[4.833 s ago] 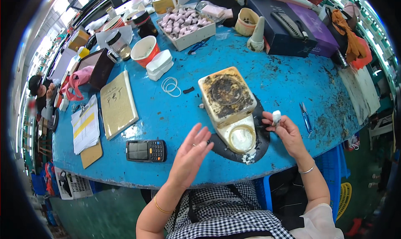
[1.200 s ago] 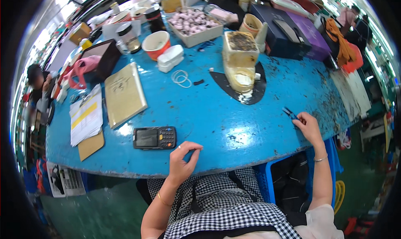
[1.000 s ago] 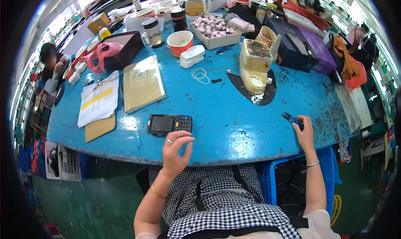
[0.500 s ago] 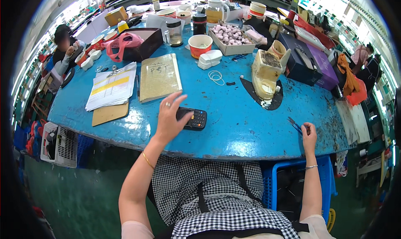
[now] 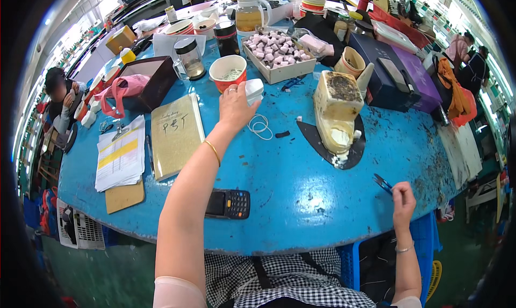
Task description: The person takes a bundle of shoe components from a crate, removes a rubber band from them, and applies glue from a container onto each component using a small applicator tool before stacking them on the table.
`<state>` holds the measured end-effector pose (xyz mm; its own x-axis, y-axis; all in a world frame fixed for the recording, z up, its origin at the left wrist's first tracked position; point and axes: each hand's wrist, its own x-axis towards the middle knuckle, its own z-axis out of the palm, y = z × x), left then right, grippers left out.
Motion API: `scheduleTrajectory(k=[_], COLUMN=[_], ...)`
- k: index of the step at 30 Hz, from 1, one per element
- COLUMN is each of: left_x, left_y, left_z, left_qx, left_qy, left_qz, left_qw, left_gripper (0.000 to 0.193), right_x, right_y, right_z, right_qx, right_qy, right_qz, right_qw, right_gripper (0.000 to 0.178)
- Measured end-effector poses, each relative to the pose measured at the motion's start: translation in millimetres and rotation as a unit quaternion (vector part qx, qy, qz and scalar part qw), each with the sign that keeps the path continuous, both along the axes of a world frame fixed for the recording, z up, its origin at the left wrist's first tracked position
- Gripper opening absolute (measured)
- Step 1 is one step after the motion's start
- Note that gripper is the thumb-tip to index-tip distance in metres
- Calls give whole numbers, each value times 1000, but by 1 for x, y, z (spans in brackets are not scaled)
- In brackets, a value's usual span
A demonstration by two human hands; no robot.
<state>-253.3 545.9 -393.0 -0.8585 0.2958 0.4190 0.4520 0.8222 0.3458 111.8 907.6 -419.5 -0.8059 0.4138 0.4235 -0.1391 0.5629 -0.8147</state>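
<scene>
My left hand point(image 5: 236, 108) is stretched far over the blue table point(image 5: 301, 216), its fingers and thumb around the near-left end of a small stack of white block-like pieces point(image 5: 255, 89). The fingers partly hide the stack. Just behind stands a white-and-red paper bowl point(image 5: 228, 71) with pale bits inside. Near the front right edge, my right hand point(image 5: 403, 204) pinches a pair of dark and blue thread snips point(image 5: 382, 183), their pointed tips slightly apart. Loops of white cord point(image 5: 260, 127) lie in front of the stack.
A black handheld keypad device point(image 5: 234, 203) lies near the front edge, beside my left forearm. A notebook point(image 5: 174, 138) and clipped papers point(image 5: 121, 156) are on the left. A stained cream dispenser point(image 5: 336, 111) stands on a black pad. Behind are a tray of pinkish pieces point(image 5: 277, 50) and a glass jug point(image 5: 249, 15).
My left hand has moved from above the keypad device out to the white stack and closed on it. The view has shifted forward over the table. My right hand still holds the snips.
</scene>
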Motion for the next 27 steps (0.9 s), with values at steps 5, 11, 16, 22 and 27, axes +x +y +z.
scheduleTrajectory(k=[5, 11, 16, 22, 27], left_x=[-5, 37, 47, 50, 47], left_y=[-20, -16, -26, -27, -28], left_z=[-6, -9, -11, -12, -12], left_qx=[-39, 101, 29, 28, 4], left_qy=[12, -9, 39, 65, 66], left_qz=[18, -119, -136, -142, -159], left_qw=[999, 988, 989, 987, 985], left_gripper=[62, 64, 68, 66, 64], right_x=[-106, -250, -295, -293, -290], right_y=[-122, -183, -202, -198, -201], right_z=[62, 43, 12, 4, 13], right_qx=[56, -57, -64, -153, 39], right_qy=[10, -19, -105, -119, -53], right_qz=[270, 202, 210, 263, 238], right_qw=[961, 977, 970, 945, 969], right_gripper=[4, 23, 38, 30, 22])
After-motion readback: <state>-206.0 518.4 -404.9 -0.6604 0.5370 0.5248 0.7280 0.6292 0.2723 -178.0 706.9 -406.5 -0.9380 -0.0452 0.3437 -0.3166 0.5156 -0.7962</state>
